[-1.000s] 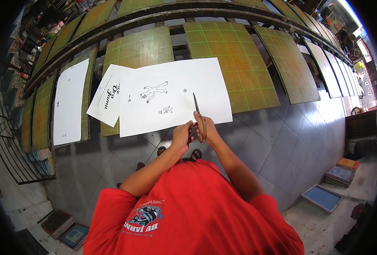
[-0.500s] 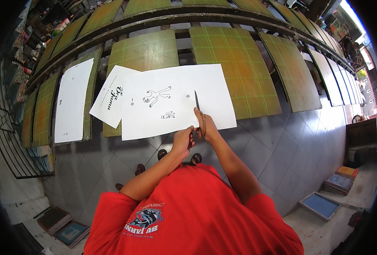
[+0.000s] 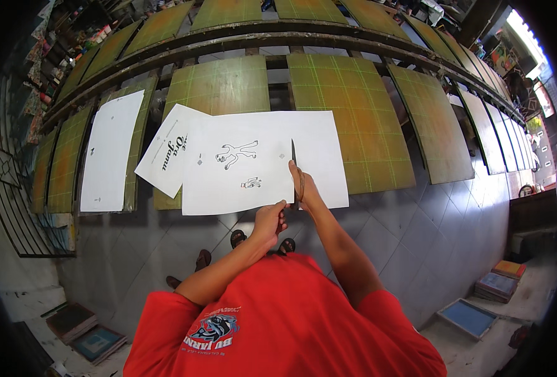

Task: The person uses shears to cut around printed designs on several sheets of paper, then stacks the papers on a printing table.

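A large white paper sheet (image 3: 228,188) with line drawings of figures lies over the boards, its near edge overhanging. My right hand (image 3: 303,188) is closed round a pair of scissors (image 3: 294,151), the dark blade pointing away from me across the sheet's right part. A slit runs from the near edge along the scissors, with a plain strip of paper to the right. Just left of the slit, my left hand (image 3: 272,221) pinches the sheet's near edge. Beneath its left side sticks out a smaller printed sheet (image 3: 168,157).
Another white sheet (image 3: 110,157) rests on a board at the left. Greenish-yellow boards (image 3: 354,125) stand in rows on dark rails (image 3: 197,50), with gaps between. Sandals (image 3: 238,237) show on the tiled floor. Framed screens (image 3: 470,317) lie low at the right.
The scissors have cut into the sheet from its near edge, and a slit now shows. My left hand has shifted slightly toward me with the edge. The view has tilted a little.
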The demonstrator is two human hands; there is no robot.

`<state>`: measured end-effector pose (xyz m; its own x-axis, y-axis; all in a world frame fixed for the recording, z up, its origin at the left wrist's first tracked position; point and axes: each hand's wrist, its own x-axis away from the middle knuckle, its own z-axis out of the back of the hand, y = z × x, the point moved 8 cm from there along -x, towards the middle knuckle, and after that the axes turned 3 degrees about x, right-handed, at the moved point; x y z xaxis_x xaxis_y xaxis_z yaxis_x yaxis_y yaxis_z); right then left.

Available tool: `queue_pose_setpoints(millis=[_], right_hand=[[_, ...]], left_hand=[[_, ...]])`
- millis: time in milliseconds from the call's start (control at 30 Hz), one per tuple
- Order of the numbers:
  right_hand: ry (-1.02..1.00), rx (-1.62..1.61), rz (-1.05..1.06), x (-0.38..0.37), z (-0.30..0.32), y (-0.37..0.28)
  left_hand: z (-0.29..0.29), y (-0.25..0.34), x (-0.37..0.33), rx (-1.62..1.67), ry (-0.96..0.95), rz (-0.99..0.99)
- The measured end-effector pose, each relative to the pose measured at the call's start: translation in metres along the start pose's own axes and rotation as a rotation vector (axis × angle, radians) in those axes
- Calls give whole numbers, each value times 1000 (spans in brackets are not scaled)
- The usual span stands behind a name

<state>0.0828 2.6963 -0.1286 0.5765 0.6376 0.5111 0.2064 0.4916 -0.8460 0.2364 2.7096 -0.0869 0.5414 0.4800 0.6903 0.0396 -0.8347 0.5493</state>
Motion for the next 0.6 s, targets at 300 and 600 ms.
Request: queue_pose_setpoints(millis=[300,600], right_hand=[[-18,91,81,-5,-2,-17],[-15,31,36,-14,1,-42]], left_hand=[[3,7,-3,30,2,-24],[-3,10,4,22,-15,-36]])
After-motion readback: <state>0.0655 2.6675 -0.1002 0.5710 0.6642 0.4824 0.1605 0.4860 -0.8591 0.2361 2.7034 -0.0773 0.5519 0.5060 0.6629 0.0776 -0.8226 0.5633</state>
